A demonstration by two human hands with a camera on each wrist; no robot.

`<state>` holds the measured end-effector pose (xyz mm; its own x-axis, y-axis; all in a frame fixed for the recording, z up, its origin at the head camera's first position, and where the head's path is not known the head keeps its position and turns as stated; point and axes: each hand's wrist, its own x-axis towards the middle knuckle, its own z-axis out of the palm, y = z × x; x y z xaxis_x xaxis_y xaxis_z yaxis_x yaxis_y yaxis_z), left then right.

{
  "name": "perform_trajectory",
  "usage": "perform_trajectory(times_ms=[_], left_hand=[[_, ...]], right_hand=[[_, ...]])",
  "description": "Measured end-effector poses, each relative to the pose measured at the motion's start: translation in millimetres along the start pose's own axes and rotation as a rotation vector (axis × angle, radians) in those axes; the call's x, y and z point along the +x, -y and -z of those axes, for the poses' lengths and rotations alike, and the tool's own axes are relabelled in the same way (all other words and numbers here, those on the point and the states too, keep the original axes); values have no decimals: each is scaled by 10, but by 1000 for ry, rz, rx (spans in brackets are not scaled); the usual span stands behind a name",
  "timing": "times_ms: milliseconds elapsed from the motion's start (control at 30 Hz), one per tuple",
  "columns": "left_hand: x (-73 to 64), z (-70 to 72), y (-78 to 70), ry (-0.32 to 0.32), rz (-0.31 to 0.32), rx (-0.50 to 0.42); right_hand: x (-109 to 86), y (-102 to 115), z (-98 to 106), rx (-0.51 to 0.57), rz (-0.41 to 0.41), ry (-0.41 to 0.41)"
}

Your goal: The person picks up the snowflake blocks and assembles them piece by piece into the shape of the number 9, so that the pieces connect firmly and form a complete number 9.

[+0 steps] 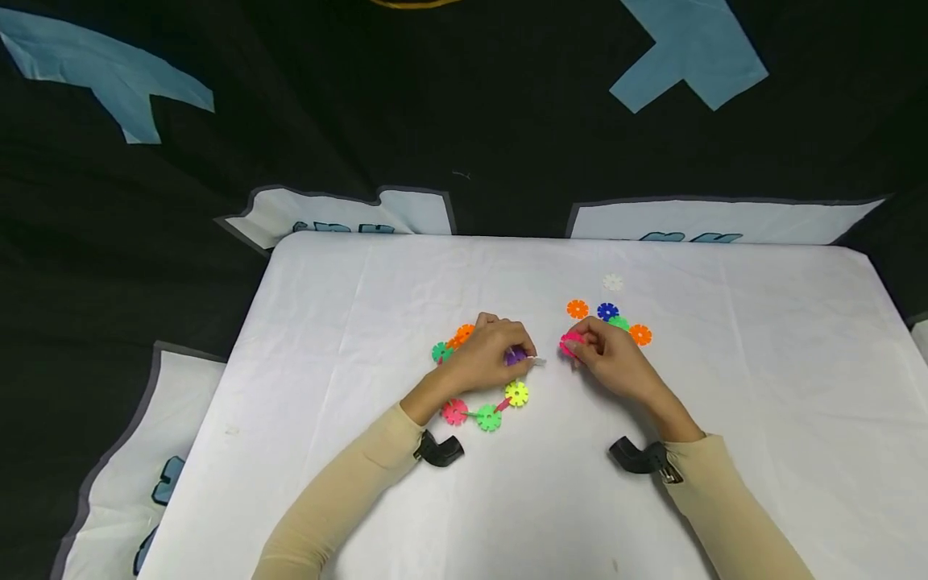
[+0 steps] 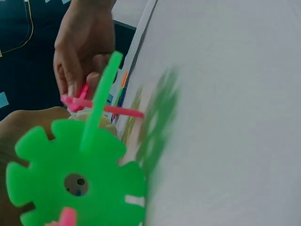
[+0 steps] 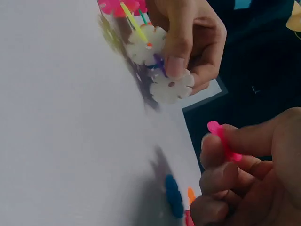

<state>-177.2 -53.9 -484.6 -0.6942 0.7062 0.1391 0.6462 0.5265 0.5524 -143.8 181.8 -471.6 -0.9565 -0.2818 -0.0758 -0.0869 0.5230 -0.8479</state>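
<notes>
A chain of notched plastic discs, slotted edge to edge, curves around my left hand. That hand pinches the chain's end, where a white disc joins a purple disc. Across a small gap, my right hand holds a pink disc between thumb and fingertips, apart from the white one. Lower in the chain are a yellow disc, a green disc and a coral-pink disc. The left hand and forearm hide part of the chain.
Loose discs lie beyond the right hand: a blue disc, an orange disc, a second orange disc, a green one and a white one. A white cloth covers the table; dark fabric hangs behind it.
</notes>
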Motion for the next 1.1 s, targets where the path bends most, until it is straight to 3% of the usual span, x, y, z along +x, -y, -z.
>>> perform_trajectory(times_ms=[167,733,1100], left_hand=[[-5,22,5,-26,-28,-35],[2,14,27,-37,-71,-52],[3,1,34,-47,-50,-39]], right_hand=[[-57,-30,-64,144,-45,58],[-28,-79,-234,167,-12,55],[-74,-80,-240,307,-44,57]])
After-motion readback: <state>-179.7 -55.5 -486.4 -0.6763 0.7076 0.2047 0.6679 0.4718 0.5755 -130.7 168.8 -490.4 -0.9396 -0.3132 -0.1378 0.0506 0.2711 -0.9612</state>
